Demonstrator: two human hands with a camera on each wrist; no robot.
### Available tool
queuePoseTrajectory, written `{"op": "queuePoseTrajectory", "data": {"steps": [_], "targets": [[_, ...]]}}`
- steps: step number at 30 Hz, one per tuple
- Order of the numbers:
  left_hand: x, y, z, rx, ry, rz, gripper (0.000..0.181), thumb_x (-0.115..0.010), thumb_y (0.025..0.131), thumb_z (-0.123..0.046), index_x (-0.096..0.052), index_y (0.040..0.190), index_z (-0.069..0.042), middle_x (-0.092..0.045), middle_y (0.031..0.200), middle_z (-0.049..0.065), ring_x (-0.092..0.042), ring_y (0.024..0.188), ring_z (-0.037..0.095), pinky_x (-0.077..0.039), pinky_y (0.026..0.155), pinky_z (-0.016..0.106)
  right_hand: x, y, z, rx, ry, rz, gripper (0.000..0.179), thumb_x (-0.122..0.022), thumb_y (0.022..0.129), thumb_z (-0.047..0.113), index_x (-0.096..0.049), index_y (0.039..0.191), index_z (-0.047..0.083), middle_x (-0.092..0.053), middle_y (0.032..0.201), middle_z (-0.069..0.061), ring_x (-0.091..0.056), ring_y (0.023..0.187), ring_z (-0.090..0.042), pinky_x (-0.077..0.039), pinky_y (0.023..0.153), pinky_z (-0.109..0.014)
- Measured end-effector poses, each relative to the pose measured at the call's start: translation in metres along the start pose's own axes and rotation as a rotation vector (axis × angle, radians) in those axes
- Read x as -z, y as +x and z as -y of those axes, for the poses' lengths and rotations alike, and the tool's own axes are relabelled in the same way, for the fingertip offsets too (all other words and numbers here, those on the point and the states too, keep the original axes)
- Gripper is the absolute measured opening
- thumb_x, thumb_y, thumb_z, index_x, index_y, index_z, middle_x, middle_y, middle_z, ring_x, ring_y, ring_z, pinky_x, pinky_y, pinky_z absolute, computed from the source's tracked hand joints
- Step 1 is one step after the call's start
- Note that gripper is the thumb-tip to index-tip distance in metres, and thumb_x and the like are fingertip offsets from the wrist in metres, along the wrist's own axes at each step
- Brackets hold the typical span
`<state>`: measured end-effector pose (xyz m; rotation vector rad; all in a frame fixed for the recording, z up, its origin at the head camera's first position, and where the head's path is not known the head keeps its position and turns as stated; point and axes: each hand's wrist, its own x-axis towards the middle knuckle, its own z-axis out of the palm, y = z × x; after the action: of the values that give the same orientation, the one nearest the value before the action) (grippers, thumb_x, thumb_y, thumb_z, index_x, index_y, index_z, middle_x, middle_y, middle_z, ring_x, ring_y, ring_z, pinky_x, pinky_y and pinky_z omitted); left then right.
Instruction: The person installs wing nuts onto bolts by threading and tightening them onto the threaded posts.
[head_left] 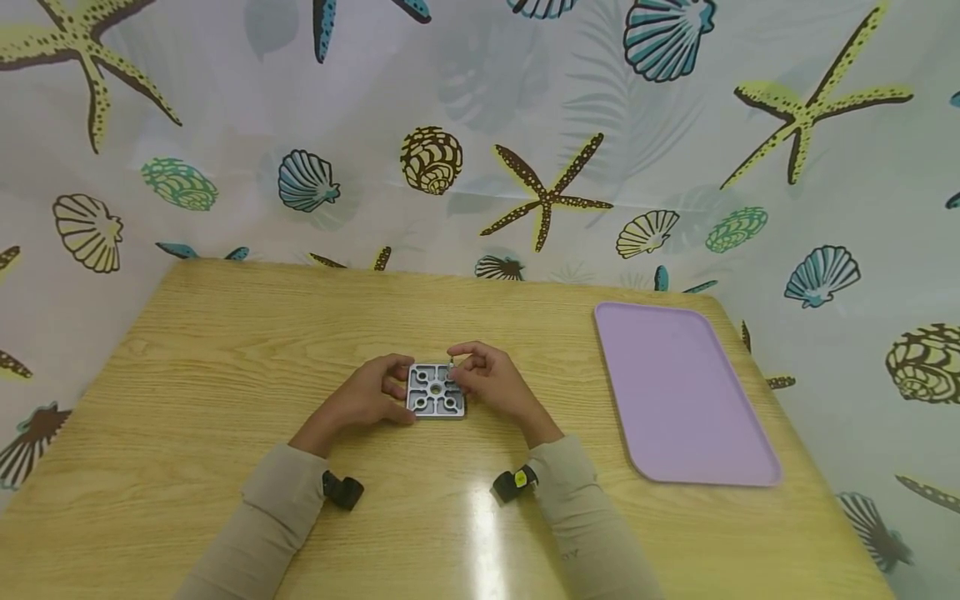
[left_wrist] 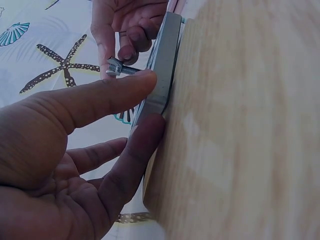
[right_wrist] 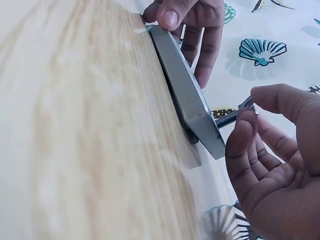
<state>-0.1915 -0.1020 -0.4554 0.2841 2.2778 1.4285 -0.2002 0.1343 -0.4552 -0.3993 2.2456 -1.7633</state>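
On the left, the square metal plate (head_left: 435, 399) is held at its edge by the left hand (head_left: 367, 396), with the thumb and fingers curved in around it and only the plate between them. The plate is found near the middle of the wooden table (head_left: 150, 417), but whether all of it is touched by the wood cannot be told. To do this part well, the plate is best kept very still, and its edges should be held firmly so that it is not spun. A little to the right, the bolt (right_wrist: 228, 119) is pinched by its top in the right hand (head_left: 489, 385), with the finger and thumb almost closed. The bolt's far end is held at the plate's top right corner; how deep it is set cannot be told. It should be lined up straight with the hole, then turned softly, since threads can be spoiled if it is pushed in crooked. Counted from the left: one left hand, one plate, one bolt, one right hand and one purple tray (head_left: 678, 392) are seen. Four ring holes can be counted on the plate, three near corners and one in the centre; the top right corner is partly hidden. Nothing is seen on the tray.
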Motion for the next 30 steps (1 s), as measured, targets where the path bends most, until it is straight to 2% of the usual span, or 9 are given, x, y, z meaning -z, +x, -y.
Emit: {"op": "queuePoseTrajectory", "data": {"steps": [4,11,18,25,30], "targets": [[0.0003,0.0004,0.0003,0.001,-0.007,0.002,0.083,-0.083,0.075,0.001,-0.041,0.147,0.0,-0.052,0.131,0.019,-0.061,0.103,0.023,-0.055,0.077,0.028,0.0,0.0001,0.0003,0.003,-0.014,-0.006,0.036,-0.065,0.095,0.006,-0.059,0.128,-0.006,-0.062,0.081,0.001,-0.055,0.064,-0.01,-0.051,0.06,-0.021],[0.0014,0.0002,0.0001,-0.005,-0.002,0.008,0.083,-0.083,0.075,0.001,-0.041,0.147,0.0,-0.052,0.132,0.019,-0.061,0.103,0.023,-0.055,0.078,0.028,0.0017,-0.0018,0.0048,-0.033,-0.02,-0.05,0.03,-0.063,0.096,0.005,-0.062,0.122,-0.008,-0.066,0.093,-0.018,-0.061,0.069,-0.012,-0.056,0.064,-0.023],[0.0016,-0.0007,-0.0004,-0.009,0.004,0.003,0.083,-0.084,0.075,0.001,-0.042,0.147,0.0,-0.053,0.131,0.019,-0.062,0.104,0.024,-0.055,0.079,0.028,0.004,-0.001,0.0018,-0.046,-0.009,-0.067,0.023,-0.059,0.098,0.006,-0.063,0.114,-0.01,-0.067,0.1,-0.02,-0.062,0.072,-0.011,-0.057,0.066,-0.024],[0.0009,-0.0008,-0.0003,-0.018,0.012,0.004,0.083,-0.083,0.075,0.001,-0.041,0.147,0.001,-0.052,0.132,0.02,-0.061,0.104,0.024,-0.054,0.079,0.027,0.0065,-0.0009,0.0002,-0.034,-0.023,-0.062,0.018,-0.059,0.098,0.006,-0.064,0.107,-0.009,-0.066,0.098,-0.018,-0.062,0.074,-0.012,-0.056,0.068,-0.024],[0.0012,-0.0011,-0.0003,-0.018,0.019,0.002,0.083,-0.083,0.075,0.001,-0.041,0.147,0.001,-0.052,0.131,0.019,-0.061,0.103,0.022,-0.054,0.08,0.028,0.0071,-0.0001,-0.0003,-0.03,-0.03,-0.045,0.019,-0.061,0.096,0.005,-0.064,0.109,-0.009,-0.065,0.098,-0.017,-0.061,0.076,-0.011,-0.056,0.069,-0.024]]}}
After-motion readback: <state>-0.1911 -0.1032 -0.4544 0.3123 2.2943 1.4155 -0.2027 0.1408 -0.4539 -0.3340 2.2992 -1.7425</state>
